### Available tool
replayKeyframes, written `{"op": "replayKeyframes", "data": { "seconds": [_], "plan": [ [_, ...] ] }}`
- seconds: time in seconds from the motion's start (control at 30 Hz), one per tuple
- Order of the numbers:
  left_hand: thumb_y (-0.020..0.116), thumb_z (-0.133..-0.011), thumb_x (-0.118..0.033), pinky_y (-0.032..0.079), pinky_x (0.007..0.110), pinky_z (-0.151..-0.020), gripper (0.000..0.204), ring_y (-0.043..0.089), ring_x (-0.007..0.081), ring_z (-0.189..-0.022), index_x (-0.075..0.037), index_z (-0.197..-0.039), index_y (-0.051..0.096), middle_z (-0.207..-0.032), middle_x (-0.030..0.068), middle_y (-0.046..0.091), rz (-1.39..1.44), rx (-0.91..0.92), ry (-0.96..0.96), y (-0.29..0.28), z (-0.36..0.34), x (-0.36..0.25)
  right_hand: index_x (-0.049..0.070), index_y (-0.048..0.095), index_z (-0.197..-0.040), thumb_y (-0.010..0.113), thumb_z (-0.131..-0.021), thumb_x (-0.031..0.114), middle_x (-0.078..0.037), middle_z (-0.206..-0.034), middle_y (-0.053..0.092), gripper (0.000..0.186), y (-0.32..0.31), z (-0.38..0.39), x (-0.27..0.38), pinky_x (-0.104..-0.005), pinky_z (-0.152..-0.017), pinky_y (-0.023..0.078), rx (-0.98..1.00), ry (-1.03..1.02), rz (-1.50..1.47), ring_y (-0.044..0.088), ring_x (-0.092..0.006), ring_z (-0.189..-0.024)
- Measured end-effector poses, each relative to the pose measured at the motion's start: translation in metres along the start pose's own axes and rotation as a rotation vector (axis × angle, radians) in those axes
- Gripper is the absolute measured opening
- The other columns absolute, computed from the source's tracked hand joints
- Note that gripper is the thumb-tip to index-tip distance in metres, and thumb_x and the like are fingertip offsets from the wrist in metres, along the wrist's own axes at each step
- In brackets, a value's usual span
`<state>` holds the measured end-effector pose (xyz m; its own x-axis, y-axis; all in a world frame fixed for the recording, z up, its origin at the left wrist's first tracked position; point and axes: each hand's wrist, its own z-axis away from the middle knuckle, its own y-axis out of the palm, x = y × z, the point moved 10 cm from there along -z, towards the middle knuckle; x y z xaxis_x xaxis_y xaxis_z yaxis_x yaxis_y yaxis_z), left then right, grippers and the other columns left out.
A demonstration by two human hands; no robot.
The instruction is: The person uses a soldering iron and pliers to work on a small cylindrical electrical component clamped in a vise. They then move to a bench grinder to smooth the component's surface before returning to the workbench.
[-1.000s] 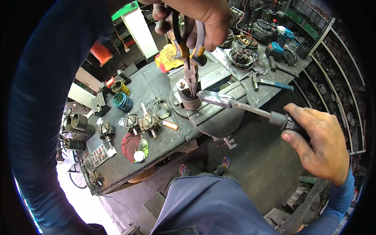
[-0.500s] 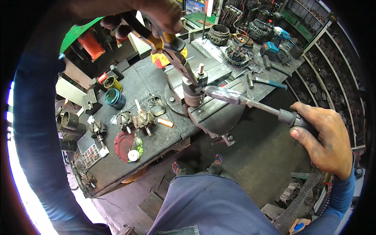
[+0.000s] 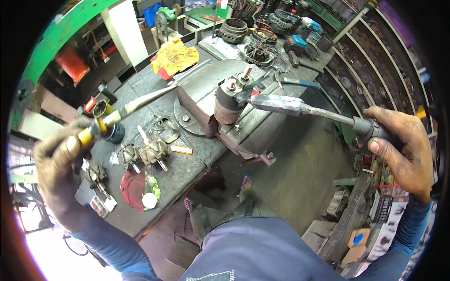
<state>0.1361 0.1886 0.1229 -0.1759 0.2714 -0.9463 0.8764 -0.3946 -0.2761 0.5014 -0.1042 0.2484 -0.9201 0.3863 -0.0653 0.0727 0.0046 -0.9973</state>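
A dark cylindrical starter solenoid (image 3: 227, 104) with copper-coloured threaded studs on top stands upright in the jaws of a bench vise (image 3: 199, 86). My right hand (image 3: 404, 152) is closed round the dark handle of a large soldering iron (image 3: 281, 104). Its broad, silvery tip reaches the solenoid's upper side; exact contact is hard to make out. Over the left part of the bench, my left hand (image 3: 61, 164) grips pliers (image 3: 136, 104) with yellow-and-black handles. Their long nose points toward the vise, apart from the solenoid.
On the workbench (image 3: 140, 91) are a yellow-red cloth (image 3: 174, 57), metal rotor-like parts (image 3: 154, 152), an orange-white stick (image 3: 182, 150) and a red cloth (image 3: 132, 189). A blue-handled hammer (image 3: 300, 82) and a cordless driver (image 3: 304, 35) lie behind the vise. Shelves (image 3: 375, 65) line the right.
My left hand has drawn the pliers off the solenoid's top and swung down and left. The soldering iron stays at the solenoid's side. My view has shifted, showing more on the left.
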Motion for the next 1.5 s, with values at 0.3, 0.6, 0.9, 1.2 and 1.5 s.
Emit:
{"op": "replayKeyframes", "data": {
  "seconds": [0.3,0.6,0.9,1.2,1.5],
  "plan": [
    [0.078,-0.084,-0.046,0.04,0.02,-0.05,0.063,0.058,0.0114,-0.059,0.009,-0.112,0.071,-0.079,0.012,0.068,0.2,-0.058,-0.209,-0.012,0.073,0.086,0.006,0.069,-0.127,0.079,-0.085,0.02,-0.013,-0.117,0.069,0.045,-0.011,0.017,0.031,-0.0396,-0.098,0.047,-0.118,-0.156,0.271,0.062,-0.0292,-0.112],
    [0.067,-0.096,-0.038,0.045,0.022,-0.049,0.049,0.066,0.0161,-0.065,0.006,-0.118,0.069,-0.092,0.0166,0.075,0.494,-0.252,-0.242,0.047,0.126,0.136,-0.004,0.06,-0.134,0.07,-0.092,0.018,-0.022,-0.12,0.068,0.049,-0.006,0.016,0.024,-0.0404,-0.101,0.048,0.094,0.04,0.141,0.065,-0.0343,-0.112],
    [0.064,-0.102,-0.032,0.048,0.022,-0.055,0.038,0.064,0.0117,-0.067,0.002,-0.116,0.07,-0.087,0.0088,0.072,0.425,-0.278,-0.53,0.133,0.161,0.199,-0.002,0.067,-0.126,0.077,-0.085,0.026,-0.019,-0.113,0.072,0.05,-0.009,0.015,0.039,-0.0401,-0.093,0.05,-0.094,-0.094,0.197,0.067,-0.0307,-0.103],
    [0.059,-0.106,-0.032,0.046,0.023,-0.062,0.034,0.058,0.0083,-0.067,0.001,-0.109,0.068,-0.079,0.0039,0.067,0.362,-0.21,-0.549,0.172,0.167,0.238,0.0,0.064,-0.133,0.07,-0.096,0.03,-0.019,-0.125,0.068,0.048,-0.006,0.022,0.034,-0.0423,-0.105,0.048,0.038,0.014,0.17,0.063,-0.0329,-0.12],
    [0.058,-0.106,-0.03,0.047,0.024,-0.062,0.03,0.06,0.0086,-0.067,-0.001,-0.106,0.066,-0.08,0.0038,0.066,0.379,-0.217,-0.549,0.171,0.163,0.246,0.0,0.068,-0.125,0.077,-0.086,0.027,-0.017,-0.121,0.069,0.048,-0.007,0.031,0.025,-0.0404,-0.105,0.045,-0.073,0.035,0.282,0.061,-0.0307,-0.117]
  ]
}}
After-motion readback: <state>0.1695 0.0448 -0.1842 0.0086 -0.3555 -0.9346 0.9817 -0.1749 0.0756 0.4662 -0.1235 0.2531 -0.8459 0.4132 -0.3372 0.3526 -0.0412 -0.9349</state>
